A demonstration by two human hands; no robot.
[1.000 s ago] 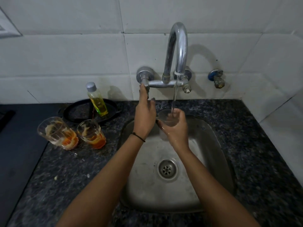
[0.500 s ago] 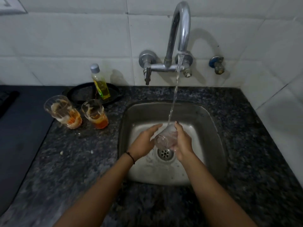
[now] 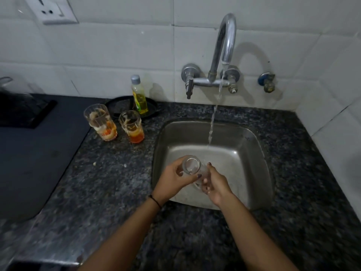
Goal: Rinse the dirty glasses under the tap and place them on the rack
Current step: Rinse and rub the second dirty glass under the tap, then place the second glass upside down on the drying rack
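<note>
Here the rinsing step is in hand: both grips hold a clear glass (image 3: pixel 192 167) low over the steel sink (image 3: pixel 246 153), tipped on its side with its mouth towards the camera. The left grip (image 3: pixel 174 179) is curled round the mouth end and the right grip (image 3: pixel 217 185) round the base end, so neither is free. The tap (image 3: pixel 225 44) is running, yet its water (image 3: pixel 213 122) appears to fall into the basin just beyond the glass, not into it. The next move likely calls for bringing the glass back under the stream or, if it is judged clean, tipping it out and carrying it to the rack, which is not plainly in view. The held glass looks free of colour; whether water sits in it cannot be told. Two dirty glasses stand upright and close together on the speckled tabletop (image 3: pixel 121 192) left of the sink, a taller glass (image 3: pixel 100 122) and a shorter glass (image 3: pixel 131 127), each with orange dregs at the bottom and pale smears up the wall. Behind them a bottle of yellow liquid (image 3: pixel 139 96) stands on a dark pan (image 3: pixel 117 104).
</note>
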